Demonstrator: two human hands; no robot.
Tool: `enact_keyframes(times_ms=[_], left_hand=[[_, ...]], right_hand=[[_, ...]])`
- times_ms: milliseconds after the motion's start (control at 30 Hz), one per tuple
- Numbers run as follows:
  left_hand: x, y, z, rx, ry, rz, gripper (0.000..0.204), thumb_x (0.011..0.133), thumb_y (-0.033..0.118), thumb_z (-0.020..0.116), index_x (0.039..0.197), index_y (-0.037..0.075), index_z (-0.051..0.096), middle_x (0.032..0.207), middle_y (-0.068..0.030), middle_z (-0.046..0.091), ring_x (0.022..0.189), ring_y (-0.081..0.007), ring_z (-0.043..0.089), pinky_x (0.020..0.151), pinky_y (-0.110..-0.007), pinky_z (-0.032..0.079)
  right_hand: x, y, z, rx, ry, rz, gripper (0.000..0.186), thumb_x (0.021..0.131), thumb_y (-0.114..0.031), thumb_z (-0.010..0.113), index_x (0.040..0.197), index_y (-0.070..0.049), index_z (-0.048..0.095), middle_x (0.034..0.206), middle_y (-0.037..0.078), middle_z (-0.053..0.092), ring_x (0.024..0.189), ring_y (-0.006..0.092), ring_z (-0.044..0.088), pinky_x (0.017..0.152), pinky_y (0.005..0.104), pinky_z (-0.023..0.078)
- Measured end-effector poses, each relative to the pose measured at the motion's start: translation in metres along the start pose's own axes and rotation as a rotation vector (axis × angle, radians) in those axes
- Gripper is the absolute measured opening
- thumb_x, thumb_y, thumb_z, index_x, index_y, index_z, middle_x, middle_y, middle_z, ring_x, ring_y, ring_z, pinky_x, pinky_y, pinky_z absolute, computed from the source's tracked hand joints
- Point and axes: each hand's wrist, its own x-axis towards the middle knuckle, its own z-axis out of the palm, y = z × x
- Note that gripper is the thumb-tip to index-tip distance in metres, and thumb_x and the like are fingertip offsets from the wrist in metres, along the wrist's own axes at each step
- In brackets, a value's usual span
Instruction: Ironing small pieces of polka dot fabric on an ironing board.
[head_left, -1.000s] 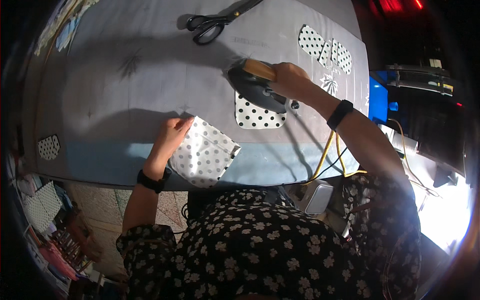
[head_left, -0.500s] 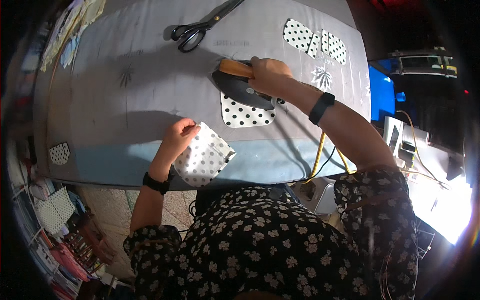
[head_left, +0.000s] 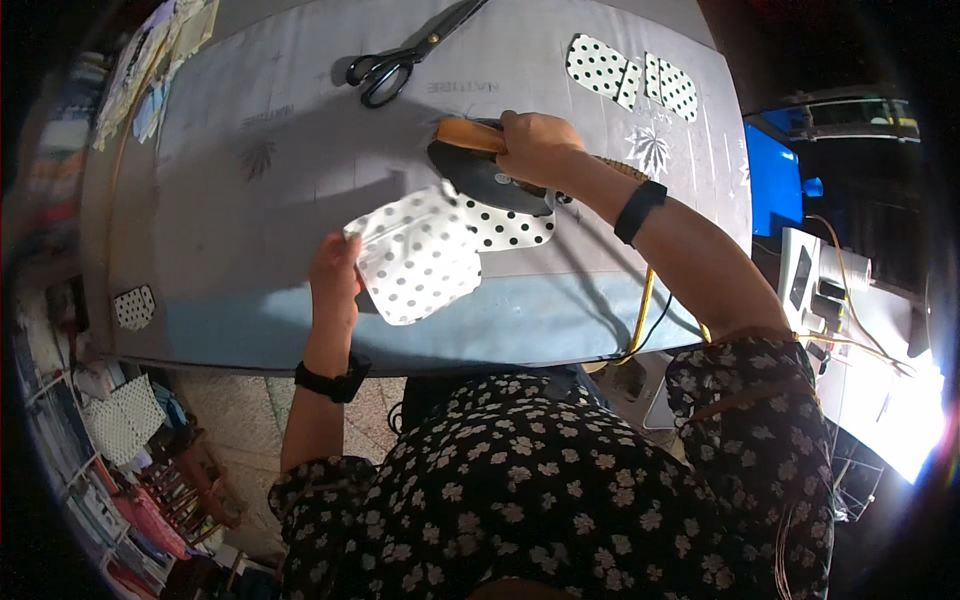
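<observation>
My left hand (head_left: 334,278) pinches the left edge of a white dotted fabric piece (head_left: 416,264), raised in front of me. My right hand (head_left: 530,150) grips the wooden handle of a black iron (head_left: 472,174), which sits over another black-dotted piece (head_left: 510,230), hiding its upper part. The raised piece overlaps that piece's left side. Black scissors (head_left: 385,75) lie behind the iron on the grey board (head_left: 230,200). More dotted pieces (head_left: 600,70) lie at the back right, and a small one (head_left: 133,306) at the far left.
Folded fabrics (head_left: 160,60) lie at the board's back left, and a rack (head_left: 90,470) of fabrics stands below left. Yellow and black cords (head_left: 640,320) cross the board's near right edge. A blue object (head_left: 775,180) and a white table (head_left: 840,370) are at the right.
My left hand has lifted the fabric piece up and turned it, so it now overlaps the piece under the iron. The iron and my right hand shifted slightly left in the picture earlier.
</observation>
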Motion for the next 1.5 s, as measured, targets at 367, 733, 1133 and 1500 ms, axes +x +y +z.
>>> enact_keyframes(times_ms=[367,733,1133,1500], left_hand=[[-0.002,-0.010,-0.015,-0.025,0.081,-0.039,0.014,0.097,0.016,0.058,0.098,0.003,0.053,0.107,-0.0099,0.062,0.098,-0.0216,0.066,0.085,-0.040,0.056],[0.000,-0.012,-0.051,-0.114,0.024,-0.049,0.037,0.098,0.022,0.059,0.127,-0.001,0.054,0.118,-0.0092,0.064,0.107,-0.0199,0.064,0.091,-0.037,0.053],[-0.010,-0.009,-0.048,0.021,-0.025,-0.150,0.043,0.091,0.019,0.069,0.126,-0.002,0.055,0.122,-0.0110,0.062,0.108,-0.0229,0.064,0.088,-0.041,0.056],[-0.017,-0.015,-0.044,0.015,0.028,-0.183,0.041,0.091,0.021,0.068,0.125,0.000,0.058,0.116,-0.0114,0.065,0.101,-0.0207,0.067,0.082,-0.035,0.058]], right_hand=[[-0.005,0.003,-0.003,0.014,0.021,0.001,0.031,0.081,-0.022,0.060,0.106,-0.004,0.062,0.092,0.015,0.070,0.087,0.0326,0.068,0.078,0.0431,0.055],[-0.004,0.002,-0.009,0.043,-0.063,0.032,0.035,0.080,-0.021,0.064,0.109,-0.002,0.062,0.091,0.016,0.071,0.087,0.0312,0.070,0.076,0.0418,0.057],[-0.003,0.003,-0.007,0.060,-0.024,0.001,0.034,0.080,-0.018,0.066,0.107,0.001,0.063,0.091,0.018,0.071,0.085,0.0308,0.071,0.074,0.0416,0.058],[0.001,0.008,0.000,0.093,-0.040,-0.027,0.031,0.081,-0.018,0.061,0.106,0.000,0.060,0.088,0.019,0.068,0.084,0.0363,0.067,0.075,0.0455,0.054]])
